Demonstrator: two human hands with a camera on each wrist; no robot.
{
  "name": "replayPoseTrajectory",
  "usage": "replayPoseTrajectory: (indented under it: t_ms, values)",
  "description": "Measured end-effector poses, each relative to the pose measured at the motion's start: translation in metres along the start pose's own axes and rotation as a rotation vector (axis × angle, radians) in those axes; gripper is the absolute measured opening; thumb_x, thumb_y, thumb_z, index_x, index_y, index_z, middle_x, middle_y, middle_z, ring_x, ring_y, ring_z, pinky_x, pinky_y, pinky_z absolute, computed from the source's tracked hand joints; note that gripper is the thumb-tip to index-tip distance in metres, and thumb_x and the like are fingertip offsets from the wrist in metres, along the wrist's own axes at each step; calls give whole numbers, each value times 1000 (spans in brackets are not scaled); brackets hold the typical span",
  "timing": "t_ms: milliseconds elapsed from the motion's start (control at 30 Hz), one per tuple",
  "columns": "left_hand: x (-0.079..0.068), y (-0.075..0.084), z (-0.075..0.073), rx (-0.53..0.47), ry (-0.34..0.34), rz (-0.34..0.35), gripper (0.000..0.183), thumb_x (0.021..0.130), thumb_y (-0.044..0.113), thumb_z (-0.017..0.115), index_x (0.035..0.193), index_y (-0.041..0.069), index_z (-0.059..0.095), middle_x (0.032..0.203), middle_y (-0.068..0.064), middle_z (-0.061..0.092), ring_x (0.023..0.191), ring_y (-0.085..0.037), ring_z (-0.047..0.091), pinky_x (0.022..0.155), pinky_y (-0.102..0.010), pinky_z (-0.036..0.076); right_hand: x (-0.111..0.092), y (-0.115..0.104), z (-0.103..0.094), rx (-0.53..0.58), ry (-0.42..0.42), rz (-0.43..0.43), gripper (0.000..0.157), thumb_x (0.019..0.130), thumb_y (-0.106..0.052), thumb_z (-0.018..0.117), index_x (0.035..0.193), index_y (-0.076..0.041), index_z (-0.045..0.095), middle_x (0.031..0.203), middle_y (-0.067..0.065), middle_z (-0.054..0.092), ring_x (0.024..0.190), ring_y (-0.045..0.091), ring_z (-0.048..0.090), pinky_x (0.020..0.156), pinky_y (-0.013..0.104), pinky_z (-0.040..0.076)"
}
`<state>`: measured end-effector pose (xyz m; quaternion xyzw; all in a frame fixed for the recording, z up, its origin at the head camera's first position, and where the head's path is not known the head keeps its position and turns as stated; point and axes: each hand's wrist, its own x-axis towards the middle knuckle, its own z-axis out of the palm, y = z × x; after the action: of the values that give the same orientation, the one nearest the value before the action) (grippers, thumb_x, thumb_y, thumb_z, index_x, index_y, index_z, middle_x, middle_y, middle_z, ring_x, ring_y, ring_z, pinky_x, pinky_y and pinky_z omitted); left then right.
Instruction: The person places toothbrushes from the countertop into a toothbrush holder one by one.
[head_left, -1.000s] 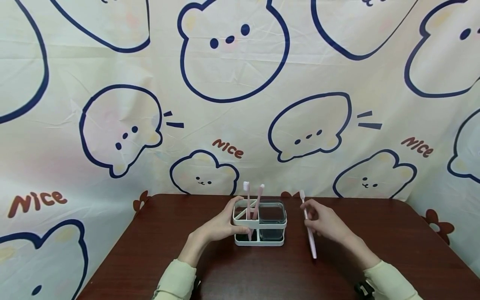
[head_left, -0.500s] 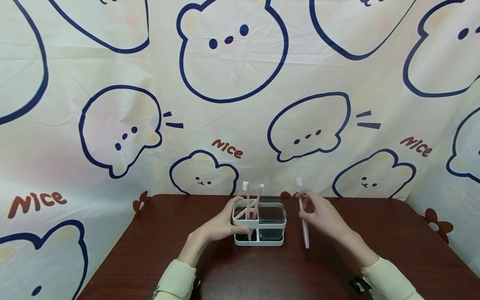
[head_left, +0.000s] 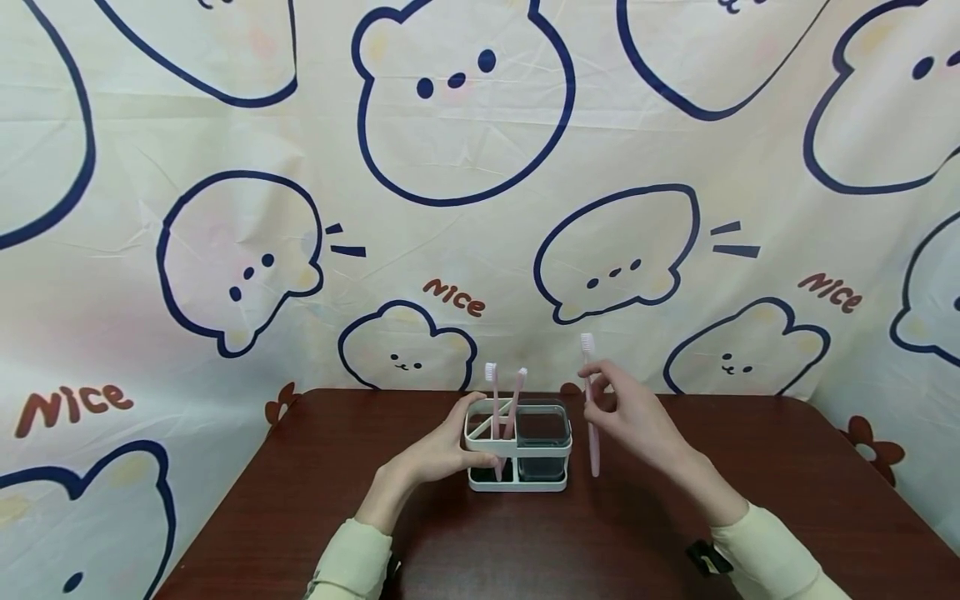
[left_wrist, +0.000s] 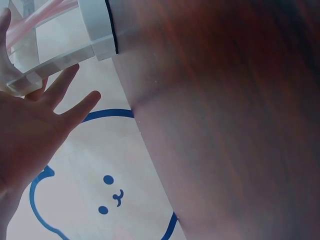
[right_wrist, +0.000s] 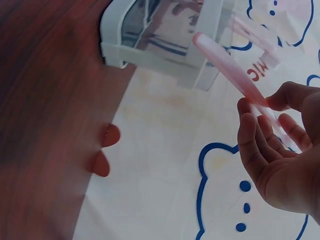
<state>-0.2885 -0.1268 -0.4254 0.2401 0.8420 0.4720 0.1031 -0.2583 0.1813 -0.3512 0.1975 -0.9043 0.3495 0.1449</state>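
Note:
A white toothbrush holder [head_left: 521, 452] stands on the table, and my left hand [head_left: 431, 450] grips its left end with the thumb across the front. Inside its left compartments lean two pink toothbrushes, one with bristles facing left [head_left: 494, 408] and one tilted right [head_left: 515, 400]. A clear greyish cup [head_left: 543, 427] sits in the right compartment. My right hand [head_left: 637, 421] pinches a third pink toothbrush [head_left: 594, 450] just right of the holder, nearly upright with the head on top. In the right wrist view, this toothbrush's handle end [right_wrist: 215, 52] overlaps the holder; whether they touch cannot be told there.
The dark brown wooden table [head_left: 480, 554] extends in front and to both sides of the holder. Close behind its back edge hangs a pale cloth [head_left: 510, 250] printed with bear outlines. Each forearm wears a light sleeve [head_left: 772, 550].
My right hand has moved left and upward with its toothbrush, closer to the holder, and the brush has turned more upright. My left hand and the holder stay in place.

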Motion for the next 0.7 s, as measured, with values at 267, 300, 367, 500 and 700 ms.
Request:
replayPoseTrajectory:
  t_ms: [267, 300, 367, 500, 700]
  values:
    - [1, 0, 0, 5, 2, -1, 93, 81, 37, 80, 149, 36, 18, 147, -8, 34, 130, -26, 42, 108, -66, 35, 8, -26, 3, 22, 90, -127, 42, 86, -5, 73, 124, -14, 55, 95, 4, 62, 71, 9, 65, 67, 22, 58]
    - [1, 0, 0, 8, 3, -2, 93, 81, 38, 80, 149, 36, 18, 147, -7, 33, 130, -26, 42, 108, -66, 35, 9, -29, 4, 29, 100, -142, 42, 86, -4, 73, 124, -13, 55, 95, 4, 61, 70, 9, 65, 67, 22, 58]
    - [1, 0, -1, 12, 1, -1, 92, 81, 38, 80, 149, 36, 18, 148, -9, 33, 130, -26, 42, 108, -65, 35, 12, -34, 6, 44, 119, -172, 43, 86, -3, 73, 123, -13, 55, 96, 4, 61, 69, 9, 65, 66, 22, 58]
    - [1, 1, -1, 18, 1, 3, 91, 82, 37, 79, 150, 34, 18, 148, -11, 33, 129, -27, 43, 109, -64, 35, 17, -43, 11, 69, 145, -219, 42, 86, -1, 71, 124, -12, 55, 97, 4, 60, 70, 8, 66, 65, 21, 57]
    - [2, 0, -1, 26, -4, -5, 90, 82, 39, 79, 149, 36, 17, 148, -6, 33, 129, -26, 43, 109, -63, 35, 22, -54, 18, 126, 173, -261, 41, 87, -1, 70, 125, -8, 55, 97, 5, 60, 70, 9, 66, 64, 24, 58]
